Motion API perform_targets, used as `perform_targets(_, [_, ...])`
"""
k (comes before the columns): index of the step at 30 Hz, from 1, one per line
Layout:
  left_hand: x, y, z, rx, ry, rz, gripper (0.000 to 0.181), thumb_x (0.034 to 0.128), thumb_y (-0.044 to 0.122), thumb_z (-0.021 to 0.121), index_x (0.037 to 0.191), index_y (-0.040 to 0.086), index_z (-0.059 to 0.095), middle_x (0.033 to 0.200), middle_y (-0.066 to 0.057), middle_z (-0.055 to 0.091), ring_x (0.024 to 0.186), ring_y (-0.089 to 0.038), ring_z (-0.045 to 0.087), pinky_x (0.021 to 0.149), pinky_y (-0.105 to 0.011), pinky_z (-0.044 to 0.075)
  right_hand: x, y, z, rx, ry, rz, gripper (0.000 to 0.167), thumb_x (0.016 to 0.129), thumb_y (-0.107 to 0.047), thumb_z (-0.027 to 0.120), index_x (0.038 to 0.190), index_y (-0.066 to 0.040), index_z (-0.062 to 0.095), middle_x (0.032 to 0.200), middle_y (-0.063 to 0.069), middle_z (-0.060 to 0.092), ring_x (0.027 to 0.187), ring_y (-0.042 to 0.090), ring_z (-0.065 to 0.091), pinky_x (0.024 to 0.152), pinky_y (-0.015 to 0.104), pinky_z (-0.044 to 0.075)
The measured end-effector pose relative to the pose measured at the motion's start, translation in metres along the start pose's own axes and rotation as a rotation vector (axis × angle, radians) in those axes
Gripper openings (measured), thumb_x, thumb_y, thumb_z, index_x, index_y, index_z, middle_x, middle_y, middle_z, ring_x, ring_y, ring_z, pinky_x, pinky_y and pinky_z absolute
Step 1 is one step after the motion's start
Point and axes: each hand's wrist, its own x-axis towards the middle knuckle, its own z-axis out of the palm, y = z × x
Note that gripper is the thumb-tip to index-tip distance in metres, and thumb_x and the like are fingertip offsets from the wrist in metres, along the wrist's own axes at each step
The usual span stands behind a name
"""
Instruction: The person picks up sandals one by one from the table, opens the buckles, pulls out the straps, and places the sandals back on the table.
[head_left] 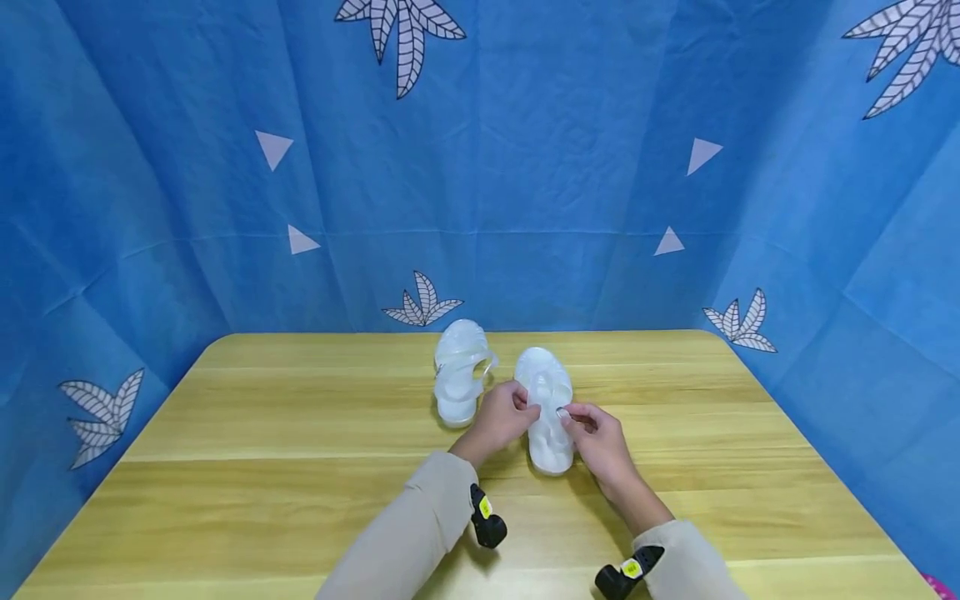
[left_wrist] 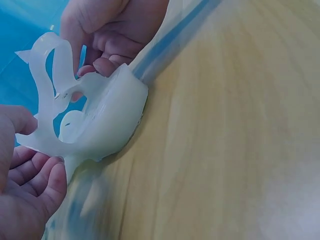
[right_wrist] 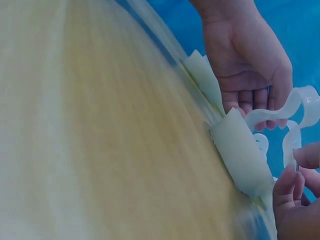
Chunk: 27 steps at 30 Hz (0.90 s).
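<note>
Pinching a translucent white strap (right_wrist: 311,102) between thumb and forefinger, the fingers of the right hand (head_left: 600,450) meet at a small metal piece (right_wrist: 297,167), probably a buckle. The fingers of the left hand (head_left: 498,418) likewise grip the strap from the opposite side; whether the remaining fingertips also touch the shoe's body is not clear. Between the hands the strap arches above the sole of a white sandal (head_left: 548,442), which rests sole down on the desk (head_left: 300,433). The governing relation is crosswise: the sandal's long axis runs away from the person, its far end leaning slightly left, and the two sets of fingers face each other across it, left hand at the left edge, right hand at the right. The metal piece lies on the right-hand side, roughly level with the left thumb and near it but apart; neither hand is plainly nearer to the sandal. Just beyond the left hand, a second white sandal (head_left: 456,387) stands apart, roughly parallel and set farther back. Outermost are pale sleeves (head_left: 427,517) and, behind the desk, a blue curtain (head_left: 480,183) printed with leaves and triangles.
</note>
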Motion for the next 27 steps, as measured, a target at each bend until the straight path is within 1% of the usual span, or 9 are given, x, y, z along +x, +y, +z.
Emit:
perform_targets(5, [-0.007, -0.004, -0.002, -0.018, -0.009, 0.029, 0.015, 0.0838, 0.019, 0.067, 0.087, 0.008, 0.058, 0.077, 0.001, 0.056, 0.067, -0.01, 0.05, 0.061, -0.023, 0.044, -0.007, 0.004, 0.0, 0.033, -0.012, 0.022, 0.025, 0.093, -0.012, 0.057, 0.116, -0.001, 0.059, 0.11, 0.013, 0.059, 0.087, 0.013, 0.055, 0.069, 0.024, 0.049])
perform_targets(9, [-0.015, -0.007, -0.004, -0.048, -0.013, 0.04, 0.013, 0.0831, 0.016, 0.067, 0.083, 0.007, 0.058, 0.075, 0.001, 0.055, 0.064, -0.009, 0.049, 0.059, -0.021, 0.044, -0.015, 0.005, 0.001, 0.067, -0.038, 0.05, 0.027, 0.093, -0.013, 0.057, 0.118, -0.001, 0.058, 0.112, 0.012, 0.058, 0.089, 0.013, 0.054, 0.071, 0.024, 0.049])
perform_targets(15, [-0.026, -0.006, -0.007, -0.06, -0.019, 0.076, 0.011, 0.0823, 0.014, 0.066, 0.082, 0.007, 0.058, 0.075, 0.0, 0.056, 0.065, -0.01, 0.05, 0.06, -0.021, 0.045, -0.025, 0.005, 0.002, 0.127, -0.047, 0.074, 0.029, 0.093, -0.011, 0.057, 0.12, 0.0, 0.056, 0.112, 0.01, 0.057, 0.088, 0.012, 0.053, 0.07, 0.023, 0.048])
perform_targets(22, [-0.039, -0.009, -0.009, -0.1, -0.02, 0.062, 0.011, 0.0807, 0.012, 0.067, 0.081, 0.006, 0.058, 0.074, 0.0, 0.057, 0.066, -0.01, 0.052, 0.06, -0.021, 0.046, -0.037, 0.006, 0.004, 0.184, -0.07, 0.09, 0.03, 0.092, -0.01, 0.059, 0.119, 0.003, 0.055, 0.107, 0.007, 0.056, 0.085, 0.012, 0.052, 0.068, 0.022, 0.047])
perform_targets(27, [-0.045, -0.011, -0.009, -0.109, -0.025, 0.078, 0.011, 0.0797, 0.013, 0.067, 0.08, 0.007, 0.058, 0.073, 0.001, 0.057, 0.066, -0.008, 0.052, 0.06, -0.02, 0.047, -0.044, 0.007, 0.005, 0.206, -0.065, 0.094, 0.028, 0.091, -0.007, 0.059, 0.117, 0.002, 0.055, 0.105, 0.007, 0.055, 0.085, 0.013, 0.051, 0.067, 0.021, 0.047])
